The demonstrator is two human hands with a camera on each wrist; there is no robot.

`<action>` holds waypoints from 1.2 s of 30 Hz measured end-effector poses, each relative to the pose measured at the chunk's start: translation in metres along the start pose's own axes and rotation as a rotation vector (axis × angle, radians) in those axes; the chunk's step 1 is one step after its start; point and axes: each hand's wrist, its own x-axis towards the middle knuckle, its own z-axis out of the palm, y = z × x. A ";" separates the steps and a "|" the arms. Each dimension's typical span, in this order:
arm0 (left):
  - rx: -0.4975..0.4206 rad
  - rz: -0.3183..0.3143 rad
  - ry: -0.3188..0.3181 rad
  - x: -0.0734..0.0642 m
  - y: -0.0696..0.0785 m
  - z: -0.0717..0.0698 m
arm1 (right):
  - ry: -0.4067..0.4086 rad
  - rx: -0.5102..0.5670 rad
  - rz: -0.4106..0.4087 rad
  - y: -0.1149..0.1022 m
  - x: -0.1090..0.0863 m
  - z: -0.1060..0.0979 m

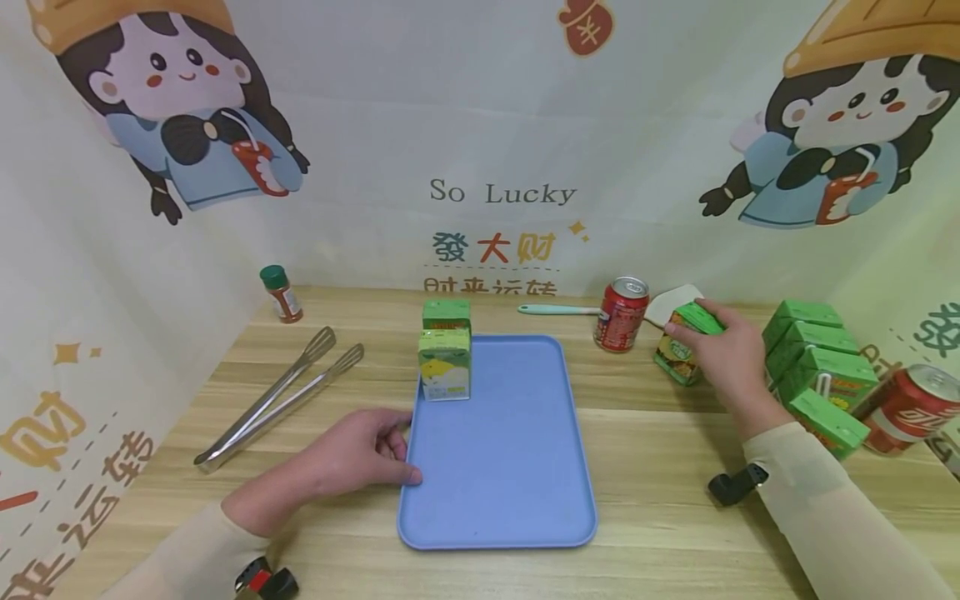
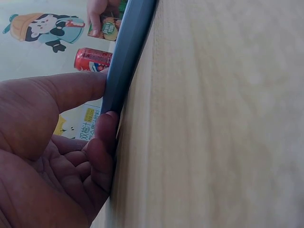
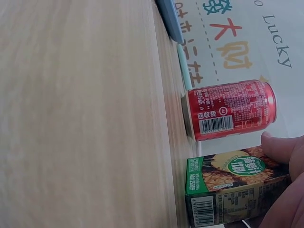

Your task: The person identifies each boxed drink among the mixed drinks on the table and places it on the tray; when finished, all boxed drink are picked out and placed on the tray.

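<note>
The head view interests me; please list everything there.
Tray: one, blue, centre
Tray cartons: two, green, tray's far-left corner
Held carton: one, green, right
Grouped cartons: four, green, right
Cans: two, red, right
Spatula: one, white and mint, back
Tongs: one, silver, left
Bottle: one, red and green, back left
Table: one, tan, beneath
Backdrop: one, whitish, behind
Wrist devices: two, black, cuffs
Sleeves: two, beige, bottom
Left hand: one, bare, tray edge
Right hand: one, bare, held carton
</note>
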 end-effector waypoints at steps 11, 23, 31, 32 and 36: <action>0.002 0.006 0.005 -0.001 0.001 0.001 | -0.014 0.020 -0.027 0.001 0.000 0.001; -0.019 0.021 0.003 -0.002 0.002 0.002 | -0.066 0.009 -0.032 -0.001 -0.001 0.001; -0.022 0.024 0.006 -0.003 0.003 0.003 | -0.165 0.031 -0.045 -0.014 -0.010 0.003; -0.023 0.025 0.005 -0.003 0.003 0.002 | -0.169 0.036 -0.052 -0.017 -0.011 0.004; -0.029 0.025 0.005 -0.003 0.003 0.002 | -0.181 0.064 -0.078 -0.027 -0.017 0.007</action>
